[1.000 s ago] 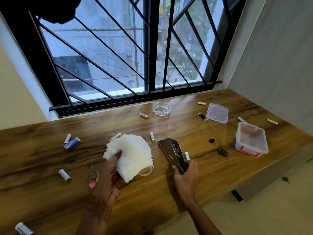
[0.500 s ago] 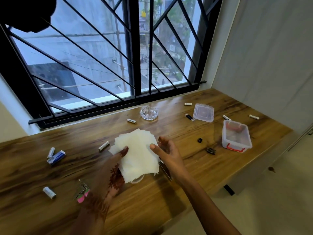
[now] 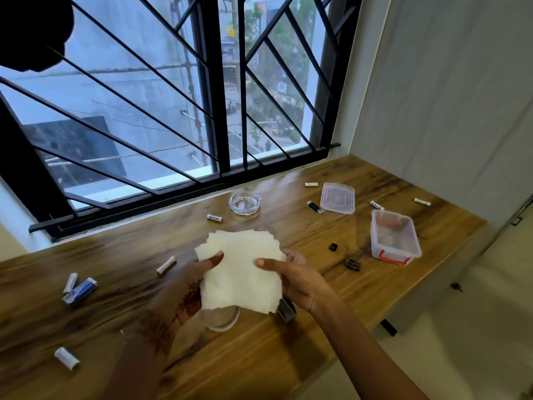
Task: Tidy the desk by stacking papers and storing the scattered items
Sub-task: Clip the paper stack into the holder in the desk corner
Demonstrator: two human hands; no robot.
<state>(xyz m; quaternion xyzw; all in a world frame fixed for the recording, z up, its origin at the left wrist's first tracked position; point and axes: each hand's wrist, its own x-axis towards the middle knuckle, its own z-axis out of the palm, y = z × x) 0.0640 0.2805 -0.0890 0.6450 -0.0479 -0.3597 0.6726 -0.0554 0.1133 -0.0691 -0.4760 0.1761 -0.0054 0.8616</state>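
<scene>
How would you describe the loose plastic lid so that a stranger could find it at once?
Start at the barred window and drop to the right end of the wooden desk. There a flat, clear rectangular lid lies beside a black USB stick. Unlike the deep box nearer the front edge, it is shallow with no red latch.

On the desk, the papers are mid-frame, between the left hand and the right hand. The ashtray lies above them, near the window. The box stands right of centre, with the lid up-left of it. A battery lies at lower left.
</scene>
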